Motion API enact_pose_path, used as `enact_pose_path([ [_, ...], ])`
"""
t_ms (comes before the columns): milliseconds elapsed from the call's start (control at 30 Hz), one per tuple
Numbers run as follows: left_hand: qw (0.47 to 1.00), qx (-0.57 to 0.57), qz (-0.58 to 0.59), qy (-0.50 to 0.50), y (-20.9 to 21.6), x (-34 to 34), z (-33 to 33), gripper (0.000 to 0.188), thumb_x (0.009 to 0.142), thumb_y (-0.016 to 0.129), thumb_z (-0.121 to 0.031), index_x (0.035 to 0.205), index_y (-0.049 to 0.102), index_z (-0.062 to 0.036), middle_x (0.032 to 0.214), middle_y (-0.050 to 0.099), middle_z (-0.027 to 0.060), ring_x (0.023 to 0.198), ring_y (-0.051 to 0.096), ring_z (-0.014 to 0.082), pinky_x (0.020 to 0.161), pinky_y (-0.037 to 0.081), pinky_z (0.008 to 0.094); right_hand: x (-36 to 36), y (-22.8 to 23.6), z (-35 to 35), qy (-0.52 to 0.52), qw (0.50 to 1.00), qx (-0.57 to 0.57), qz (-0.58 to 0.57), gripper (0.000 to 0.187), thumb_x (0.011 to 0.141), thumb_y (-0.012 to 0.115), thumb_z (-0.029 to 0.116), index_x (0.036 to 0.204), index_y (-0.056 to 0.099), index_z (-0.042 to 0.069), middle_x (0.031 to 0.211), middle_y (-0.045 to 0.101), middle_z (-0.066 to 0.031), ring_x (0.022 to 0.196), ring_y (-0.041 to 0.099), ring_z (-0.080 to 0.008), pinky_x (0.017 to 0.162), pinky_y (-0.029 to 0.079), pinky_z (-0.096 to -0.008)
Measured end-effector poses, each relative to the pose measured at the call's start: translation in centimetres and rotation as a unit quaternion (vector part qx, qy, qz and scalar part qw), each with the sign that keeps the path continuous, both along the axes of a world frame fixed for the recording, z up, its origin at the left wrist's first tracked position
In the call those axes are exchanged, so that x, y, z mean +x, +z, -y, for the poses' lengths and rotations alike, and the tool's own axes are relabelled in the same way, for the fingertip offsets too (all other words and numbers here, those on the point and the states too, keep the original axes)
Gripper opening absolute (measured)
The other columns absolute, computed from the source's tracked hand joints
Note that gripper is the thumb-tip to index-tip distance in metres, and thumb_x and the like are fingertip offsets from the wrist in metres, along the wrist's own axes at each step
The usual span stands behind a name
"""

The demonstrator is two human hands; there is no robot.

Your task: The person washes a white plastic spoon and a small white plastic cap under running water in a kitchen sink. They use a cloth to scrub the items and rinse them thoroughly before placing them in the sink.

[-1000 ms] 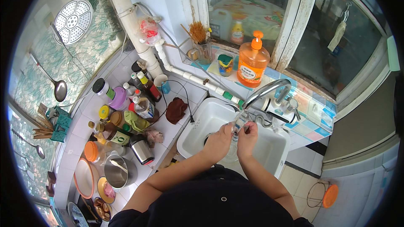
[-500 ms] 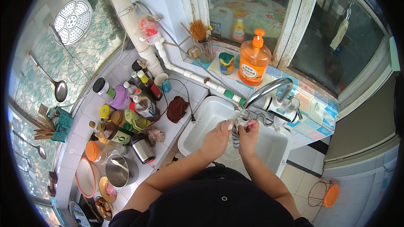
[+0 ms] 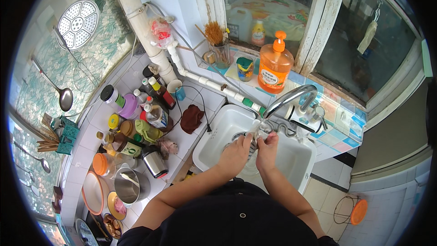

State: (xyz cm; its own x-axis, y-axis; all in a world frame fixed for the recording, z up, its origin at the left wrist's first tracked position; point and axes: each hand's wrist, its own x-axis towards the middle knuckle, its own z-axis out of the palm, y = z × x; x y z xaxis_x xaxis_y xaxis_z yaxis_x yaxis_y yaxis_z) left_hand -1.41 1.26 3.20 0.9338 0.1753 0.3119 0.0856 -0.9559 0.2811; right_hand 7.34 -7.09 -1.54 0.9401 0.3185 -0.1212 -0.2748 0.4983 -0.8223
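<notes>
Over the white sink (image 3: 207,148), my left hand (image 3: 235,156) curls its fingers around a grey-and-white striped cloth (image 3: 251,149). Part of the cloth shows between my hands, and more of it seems to stick out past the left fingers. My right hand (image 3: 267,152) is closed close beside it, with fingertips drawn together under the tap; what they pinch is partly hidden by the hand and the shiny water. Above the hands arches the chrome faucet (image 3: 291,94).
An orange pump bottle (image 3: 274,68) and a cup (image 3: 245,69) stand on the tiled ledge behind the sink. Left on the counter are a brown cloth (image 3: 191,119), several bottles, a steel kettle (image 3: 154,161) and a metal pot (image 3: 128,187). A black cord (image 3: 204,109) lies near the sink's edge.
The striped cloth hung down between my hands and now sits bunched more toward the left hand. My left fingers have curled further over it; the right hand has hardly shifted.
</notes>
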Motion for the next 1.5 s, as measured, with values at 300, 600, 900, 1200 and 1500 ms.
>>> enact_pose_path([
  [300,0.999,0.049,-0.012,0.005,0.1,-0.1,0.3,0.042,0.079,0.050,-0.006,0.119,0.039,0.0042,0.089,0.051,0.0149,0.077,0.059,0.0292,0.058,0.051,0.0352,0.5,1.3,0.1,0.025,0.988,0.076,-0.129,0.030,0.079,0.049,-0.011,0.094,0.036,0.010,0.090,0.052,-0.0042,0.080,0.054,-0.0143,0.065,0.044,-0.0261],
  [600,0.983,-0.177,0.035,0.018,-0.8,0.4,-0.3,0.031,0.088,0.048,-0.012,0.114,0.038,-0.0001,0.094,0.055,0.0223,0.075,0.058,0.0398,0.062,0.047,0.0460,0.8,-1.0,0.2,0.035,0.993,0.059,-0.092,0.033,0.078,0.049,-0.013,0.099,0.038,0.010,0.092,0.055,-0.0054,0.082,0.056,-0.0146,0.066,0.045,-0.0252],
  [900,0.966,-0.254,0.007,0.041,0.4,0.2,-0.5,0.029,0.088,0.050,-0.014,0.111,0.037,-0.0018,0.089,0.058,0.0248,0.073,0.057,0.0425,0.063,0.045,0.0485,-0.2,0.7,0.6,0.007,1.000,-0.012,-0.021,0.039,0.081,0.052,-0.009,0.112,0.038,0.009,0.094,0.058,-0.0059,0.082,0.055,-0.0123,0.069,0.044,-0.0242],
  [1200,0.934,-0.349,0.030,0.077,-2.4,0.9,-1.9,0.031,0.088,0.052,-0.020,0.109,0.040,0.0004,0.089,0.059,0.0234,0.075,0.059,0.0398,0.063,0.046,0.0447,-0.1,-0.2,1.5,-0.032,0.990,-0.126,0.059,0.037,0.079,0.054,-0.009,0.111,0.047,0.007,0.091,0.056,-0.0018,0.079,0.052,-0.0081,0.069,0.042,-0.0213],
  [1500,0.627,-0.769,-0.063,0.105,-1.3,0.5,-4.6,0.026,0.094,0.042,-0.029,0.098,0.047,-0.0036,0.071,0.047,-0.0009,0.052,0.036,0.0053,0.047,0.031,0.0202,2.2,3.2,6.0,-0.069,0.993,0.095,-0.029,0.021,0.091,0.041,0.007,0.110,0.050,0.006,0.105,0.057,-0.0065,0.094,0.057,-0.0171,0.080,0.046,-0.0297],
])
